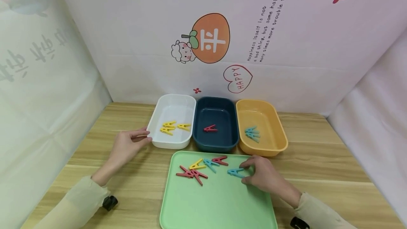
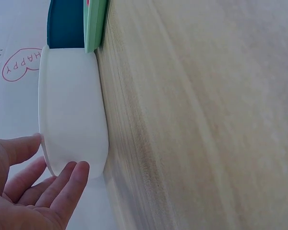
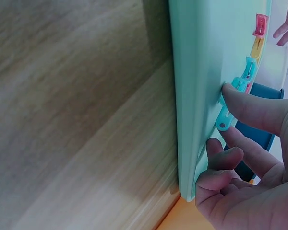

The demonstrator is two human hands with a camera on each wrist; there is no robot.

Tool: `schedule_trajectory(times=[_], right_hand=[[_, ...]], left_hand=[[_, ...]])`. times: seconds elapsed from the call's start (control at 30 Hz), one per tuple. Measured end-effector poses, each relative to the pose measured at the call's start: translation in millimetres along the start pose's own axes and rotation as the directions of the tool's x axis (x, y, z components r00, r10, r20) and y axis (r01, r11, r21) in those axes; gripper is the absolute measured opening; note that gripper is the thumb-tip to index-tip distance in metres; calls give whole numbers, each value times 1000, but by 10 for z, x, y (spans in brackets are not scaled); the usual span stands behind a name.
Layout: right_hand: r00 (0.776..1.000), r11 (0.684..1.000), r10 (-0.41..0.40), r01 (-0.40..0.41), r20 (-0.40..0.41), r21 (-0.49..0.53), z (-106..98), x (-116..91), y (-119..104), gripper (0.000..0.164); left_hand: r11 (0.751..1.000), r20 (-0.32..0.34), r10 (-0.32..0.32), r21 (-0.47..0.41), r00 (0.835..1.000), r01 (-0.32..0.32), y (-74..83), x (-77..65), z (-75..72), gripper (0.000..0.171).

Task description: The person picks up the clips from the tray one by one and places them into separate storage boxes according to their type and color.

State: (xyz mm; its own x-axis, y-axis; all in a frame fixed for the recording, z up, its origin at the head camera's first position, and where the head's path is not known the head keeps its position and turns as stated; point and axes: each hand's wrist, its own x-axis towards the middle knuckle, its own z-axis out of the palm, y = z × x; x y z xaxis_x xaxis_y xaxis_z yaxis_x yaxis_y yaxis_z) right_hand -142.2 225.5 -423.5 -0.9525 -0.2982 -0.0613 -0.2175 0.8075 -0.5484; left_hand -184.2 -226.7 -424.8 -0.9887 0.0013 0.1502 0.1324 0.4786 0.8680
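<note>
My right hand (image 1: 264,175) is over the green tray (image 1: 219,204), thumb and index finger at the two leg ends of a blue clothespin (image 1: 235,172). In the right wrist view the thumb overlaps this clothespin (image 3: 224,119) and the other fingers curl below it. My left hand (image 1: 128,146) touches the near left side of a white bin (image 1: 171,145) with fairly straight fingers. Three yellow clothespins (image 1: 167,130) lie in that bin. Left of the held clothespin, the tray carries three red clothespins (image 1: 198,176), a yellow clothespin (image 1: 198,164) and another blue clothespin (image 1: 211,164).
A navy bin (image 1: 216,147) with a red clothespin (image 1: 210,128) stands beside the white one. To its right, a yellow-orange bin (image 1: 279,137) contains two blue clothespins (image 1: 252,134). The bins line the back of the wooden table (image 1: 321,165), before a printed cloth wall (image 1: 143,45).
</note>
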Motion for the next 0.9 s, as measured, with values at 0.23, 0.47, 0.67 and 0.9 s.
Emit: schedule_trajectory(times=[0.23, 0.47, 0.67, 0.9], right_hand=[[1000, 1000, 5, -5, -5, 4, 8, -10, 4, 32], [1000, 998, -7, 8, -30, 54, -2, -27, 30, 32], [999, 993, -18, 23, -46, 117, -14, -37, 43, 35], [999, 989, 6, 1, -43, 146, -21, -32, 56, 39]], left_hand=[[1000, -5, 1, 6, 1000, -1, -17, -6, 2, 35], [1000, -5, 4, 3, 1000, -4, -23, -1, 3, 35], [1000, -2, 4, 11, 1000, -4, -18, 2, -5, 35], [999, -4, 5, 37, 1000, -5, -3, 5, -6, 35]])
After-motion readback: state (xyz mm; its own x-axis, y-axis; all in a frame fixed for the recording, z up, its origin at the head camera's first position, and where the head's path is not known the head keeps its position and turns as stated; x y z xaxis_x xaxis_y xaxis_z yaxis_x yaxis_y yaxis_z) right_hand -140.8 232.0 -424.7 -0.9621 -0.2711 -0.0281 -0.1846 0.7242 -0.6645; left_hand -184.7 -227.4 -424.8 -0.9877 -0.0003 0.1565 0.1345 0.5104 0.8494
